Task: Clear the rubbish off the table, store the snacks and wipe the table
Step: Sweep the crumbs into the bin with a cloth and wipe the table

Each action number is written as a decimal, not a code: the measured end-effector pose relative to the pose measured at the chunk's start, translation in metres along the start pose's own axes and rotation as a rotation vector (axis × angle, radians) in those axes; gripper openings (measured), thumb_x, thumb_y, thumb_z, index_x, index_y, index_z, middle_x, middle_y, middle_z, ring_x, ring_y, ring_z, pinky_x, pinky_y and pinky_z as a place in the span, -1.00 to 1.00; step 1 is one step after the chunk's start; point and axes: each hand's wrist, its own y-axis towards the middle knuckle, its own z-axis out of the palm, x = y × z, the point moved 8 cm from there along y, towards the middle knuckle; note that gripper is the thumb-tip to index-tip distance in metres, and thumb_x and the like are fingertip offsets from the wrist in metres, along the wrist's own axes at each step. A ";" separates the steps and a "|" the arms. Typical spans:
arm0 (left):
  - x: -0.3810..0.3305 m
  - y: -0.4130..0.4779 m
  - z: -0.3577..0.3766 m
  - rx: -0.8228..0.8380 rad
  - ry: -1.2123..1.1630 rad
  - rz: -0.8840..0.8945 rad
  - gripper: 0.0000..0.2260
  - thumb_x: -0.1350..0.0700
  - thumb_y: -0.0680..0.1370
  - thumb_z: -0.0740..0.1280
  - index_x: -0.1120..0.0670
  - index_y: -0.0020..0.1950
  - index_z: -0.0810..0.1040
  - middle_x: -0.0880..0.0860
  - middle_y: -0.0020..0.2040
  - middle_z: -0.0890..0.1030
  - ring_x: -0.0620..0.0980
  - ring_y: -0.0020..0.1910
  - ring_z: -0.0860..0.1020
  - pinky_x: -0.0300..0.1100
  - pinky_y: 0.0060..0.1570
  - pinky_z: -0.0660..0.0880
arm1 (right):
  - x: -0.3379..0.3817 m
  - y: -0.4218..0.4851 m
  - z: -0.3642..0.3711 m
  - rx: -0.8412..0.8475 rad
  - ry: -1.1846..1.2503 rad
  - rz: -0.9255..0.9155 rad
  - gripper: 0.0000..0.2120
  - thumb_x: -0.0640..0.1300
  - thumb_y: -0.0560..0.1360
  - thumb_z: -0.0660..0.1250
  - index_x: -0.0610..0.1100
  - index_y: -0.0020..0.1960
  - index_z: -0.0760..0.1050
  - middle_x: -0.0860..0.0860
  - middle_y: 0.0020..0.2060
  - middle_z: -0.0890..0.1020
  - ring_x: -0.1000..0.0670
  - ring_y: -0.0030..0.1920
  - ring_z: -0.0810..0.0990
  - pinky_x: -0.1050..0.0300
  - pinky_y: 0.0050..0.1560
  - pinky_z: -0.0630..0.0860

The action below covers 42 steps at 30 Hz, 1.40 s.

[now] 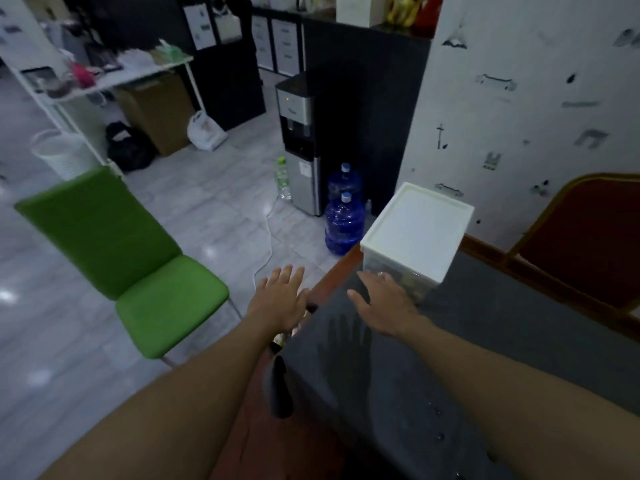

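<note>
A clear plastic storage box with a white lid (417, 230) stands at the far left corner of the dark-topped table (450, 358); snack packets show dimly through its wall. My right hand (382, 303) reaches over the tabletop, fingers spread, fingertips at the box's near wall. My left hand (282, 296) hovers with straight fingers past the table's left edge, apart from the box and holding nothing. A few water drops lie on the tabletop near my right forearm.
A green chair (138, 271) stands on the tiled floor to the left. A red chair (588, 244) is at the table's far right. A water dispenser (299, 143) and two blue water jugs (344, 220) stand beyond the box. A white basket (59, 154) sits far left.
</note>
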 end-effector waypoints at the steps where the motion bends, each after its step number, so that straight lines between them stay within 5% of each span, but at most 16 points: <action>1: 0.011 0.003 0.000 0.006 -0.005 -0.026 -0.48 -0.10 0.68 -0.02 0.02 0.61 0.01 0.10 0.62 0.06 0.14 0.58 0.04 0.11 0.51 0.04 | 0.008 0.010 0.004 0.020 0.006 -0.011 -0.39 0.23 0.64 0.11 -0.04 0.59 0.19 -0.05 0.57 0.28 -0.17 0.58 0.13 -0.14 0.55 0.12; 11: 0.091 0.031 0.019 0.079 -0.034 -0.155 -0.46 -0.12 0.67 -0.04 0.03 0.62 -0.01 0.11 0.62 0.05 0.13 0.57 0.10 0.13 0.50 0.09 | 0.066 0.087 0.036 0.172 -0.036 -0.095 -0.46 0.16 0.67 0.11 -0.06 0.57 0.23 -0.03 0.56 0.30 -0.17 0.57 0.18 -0.19 0.50 0.22; 25: 0.197 0.133 0.043 0.226 -0.048 -0.014 -0.46 -0.12 0.68 -0.03 0.02 0.62 0.00 0.11 0.62 0.05 0.20 0.51 0.23 0.11 0.46 0.18 | 0.104 0.192 0.118 0.227 -0.036 0.095 -0.41 0.20 0.66 0.08 -0.06 0.61 0.19 -0.01 0.58 0.26 -0.14 0.59 0.08 -0.10 0.51 0.16; 42: 0.263 0.207 0.270 0.470 -0.237 -0.090 -0.37 -0.21 0.53 -0.04 -0.05 0.59 0.10 0.09 0.55 0.26 0.29 0.34 0.44 0.19 0.30 0.39 | 0.002 0.293 0.293 0.501 -0.149 0.271 -0.45 0.23 0.67 0.04 -0.02 0.56 0.26 -0.05 0.49 0.39 -0.23 0.54 0.13 -0.20 0.43 0.26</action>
